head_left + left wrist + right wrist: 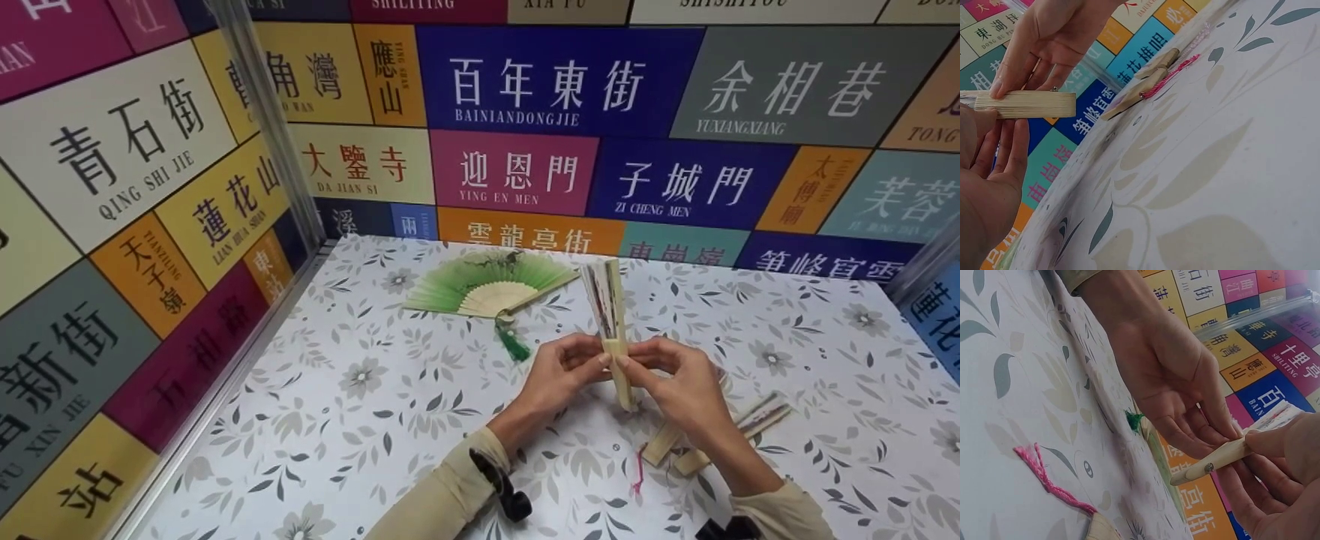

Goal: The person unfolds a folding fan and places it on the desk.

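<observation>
Both left grip (pixel 564 371) and right grip (pixel 682 379) pinch a slightly spread fan (pixel 614 330); only wrist views show its rivet (pixel 1208 468)

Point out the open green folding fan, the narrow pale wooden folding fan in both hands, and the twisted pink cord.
Open green folding fan (pixel 478 276): head view, on its leaf.
Narrow pale wooden folding fan (pixel 616 349): head view, on its ribs.
Twisted pink cord (pixel 1049 485): right wrist view, on its middle.
</observation>
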`<action>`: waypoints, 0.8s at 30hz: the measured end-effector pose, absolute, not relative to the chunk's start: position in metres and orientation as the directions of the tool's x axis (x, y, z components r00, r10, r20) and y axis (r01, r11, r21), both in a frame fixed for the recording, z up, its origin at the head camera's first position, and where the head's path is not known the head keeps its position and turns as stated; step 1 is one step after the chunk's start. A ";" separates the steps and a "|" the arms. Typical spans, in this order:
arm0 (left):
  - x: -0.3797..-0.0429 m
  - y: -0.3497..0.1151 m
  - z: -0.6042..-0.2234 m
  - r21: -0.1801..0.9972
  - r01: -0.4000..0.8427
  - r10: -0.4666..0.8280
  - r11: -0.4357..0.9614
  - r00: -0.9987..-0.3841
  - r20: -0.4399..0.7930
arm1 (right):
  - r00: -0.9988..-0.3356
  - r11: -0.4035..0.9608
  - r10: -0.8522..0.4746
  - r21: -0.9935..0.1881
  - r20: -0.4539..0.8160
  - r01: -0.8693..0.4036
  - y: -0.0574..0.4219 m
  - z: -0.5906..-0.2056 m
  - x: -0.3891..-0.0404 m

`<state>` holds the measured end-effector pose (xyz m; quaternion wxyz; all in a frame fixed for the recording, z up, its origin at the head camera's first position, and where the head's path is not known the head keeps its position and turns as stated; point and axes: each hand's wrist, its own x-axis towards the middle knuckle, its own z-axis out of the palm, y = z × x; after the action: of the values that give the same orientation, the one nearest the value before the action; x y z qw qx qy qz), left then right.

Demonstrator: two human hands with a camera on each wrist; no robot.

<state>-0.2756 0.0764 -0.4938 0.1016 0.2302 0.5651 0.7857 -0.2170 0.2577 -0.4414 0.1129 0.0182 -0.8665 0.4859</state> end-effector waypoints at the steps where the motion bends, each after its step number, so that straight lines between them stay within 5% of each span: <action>1: -0.276 0.076 -0.494 0.936 0.102 0.420 -0.338 -0.873 0.247 | -0.975 0.518 0.075 -0.843 0.211 -0.143 0.258 -0.441 -0.217; 24: -0.276 0.076 -0.499 0.922 0.120 0.384 -0.368 -0.884 0.268 | -0.988 0.316 0.048 -0.941 0.145 -0.123 0.258 -0.441 -0.216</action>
<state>-0.2761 0.0763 -0.4989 0.0831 0.2264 0.5559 0.7955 -0.2156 0.2580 -0.4412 0.0731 0.0233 -0.8080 0.5842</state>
